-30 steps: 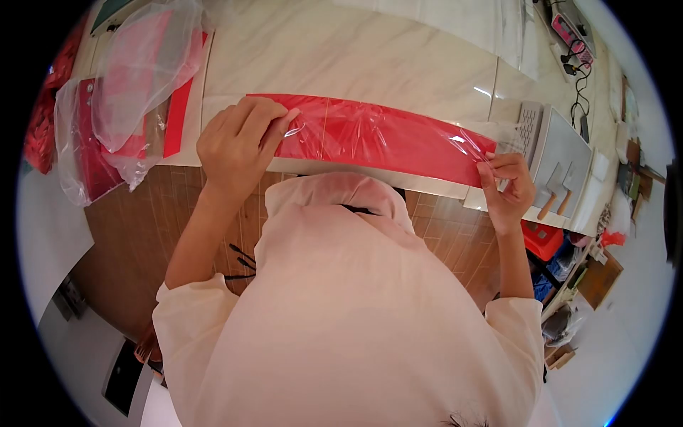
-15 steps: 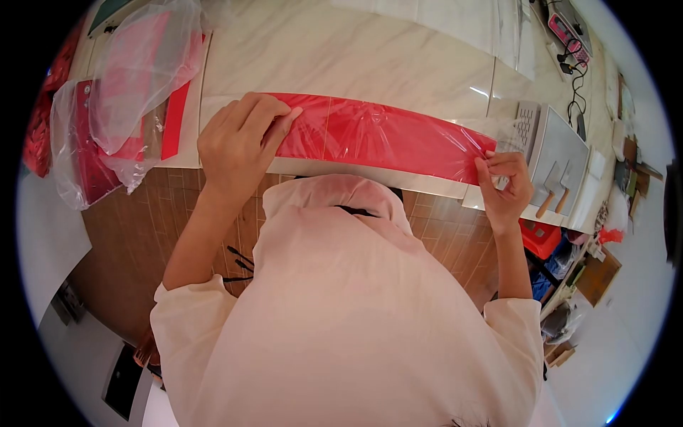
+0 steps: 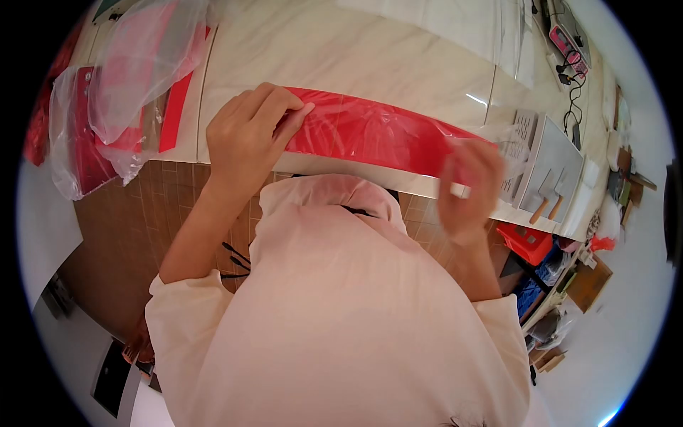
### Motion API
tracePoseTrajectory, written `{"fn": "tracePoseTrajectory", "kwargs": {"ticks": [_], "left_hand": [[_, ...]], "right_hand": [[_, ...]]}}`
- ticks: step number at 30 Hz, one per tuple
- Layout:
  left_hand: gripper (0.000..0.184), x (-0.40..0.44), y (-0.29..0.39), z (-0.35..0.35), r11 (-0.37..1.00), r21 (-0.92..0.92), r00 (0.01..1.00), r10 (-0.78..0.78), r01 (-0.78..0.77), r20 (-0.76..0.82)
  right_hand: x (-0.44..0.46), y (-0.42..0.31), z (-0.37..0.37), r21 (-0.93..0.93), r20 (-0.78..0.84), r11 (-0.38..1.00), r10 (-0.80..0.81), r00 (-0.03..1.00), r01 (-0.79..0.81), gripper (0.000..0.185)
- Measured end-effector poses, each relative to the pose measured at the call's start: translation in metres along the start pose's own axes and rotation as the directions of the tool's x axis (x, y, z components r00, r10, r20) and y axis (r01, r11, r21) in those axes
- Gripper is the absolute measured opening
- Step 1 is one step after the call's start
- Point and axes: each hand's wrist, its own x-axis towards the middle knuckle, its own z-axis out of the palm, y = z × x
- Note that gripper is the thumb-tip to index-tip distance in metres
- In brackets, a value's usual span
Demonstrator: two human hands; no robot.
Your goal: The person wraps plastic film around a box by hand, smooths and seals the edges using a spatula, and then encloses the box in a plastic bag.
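Observation:
A long red strip with shiny clear plastic over it (image 3: 370, 130) lies across the front of the marble-patterned counter. At its left end, my left hand (image 3: 249, 132) pinches the upper edge between thumb and fingers. My right hand (image 3: 471, 188) is over the strip's right part, its fingers curled and smeared by motion. Whether the right fingers hold the plastic cannot be made out. The strip's right end is partly hidden behind that hand.
Clear plastic bags (image 3: 139, 78) with red sheets lie at the left. To the right, two wooden-handled knives (image 3: 546, 199) rest on a grey board (image 3: 548, 167). A pink device (image 3: 569, 51) and black cables lie at the far right. A red crate (image 3: 526, 242) stands below.
My right hand has moved left from the strip's right end and is now blurred. My left hand keeps its pinch, shifted slightly right and up in view.

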Motion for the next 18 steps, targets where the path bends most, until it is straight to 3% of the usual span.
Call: {"fn": "tracePoseTrajectory", "kwargs": {"ticks": [1,4,7,9,11,14,18], "left_hand": [[0.017,-0.001,0.000,0.000,1.000,0.007,1.000,-0.004,0.004,0.003],[0.017,-0.002,0.000,0.001,1.000,0.003,1.000,-0.006,0.006,-0.004],[0.018,-0.005,-0.004,0.004,1.000,0.017,1.000,0.007,-0.007,-0.025],[0.019,-0.008,-0.005,0.006,0.999,0.033,0.999,0.024,-0.023,-0.038],[0.020,-0.012,-0.008,0.008,0.998,0.047,0.998,0.031,-0.029,-0.062],[0.023,-0.020,-0.015,0.008,0.993,0.013,0.990,0.115,-0.115,-0.082],[0.025,-0.021,-0.019,0.006,0.983,-0.053,0.981,0.170,-0.175,-0.095]], "right_hand": [[0.001,-0.013,0.010,0.089,0.057,0.996,-0.022,0.998,0.017,0.040],[0.004,-0.035,0.027,0.131,0.107,0.989,-0.080,0.991,0.066,0.039],[0.004,-0.032,0.032,0.090,0.075,0.993,-0.089,0.993,0.082,0.042],[0.003,-0.020,0.026,0.059,0.098,0.998,0.021,0.995,-0.027,0.047],[0.007,-0.010,0.019,-0.003,0.090,1.000,0.025,0.996,-0.025,0.052],[0.011,-0.001,0.005,-0.071,0.196,0.993,0.103,0.975,-0.091,0.060],[0.011,0.006,-0.007,-0.080,0.245,0.996,0.060,0.968,-0.042,0.050]]}}
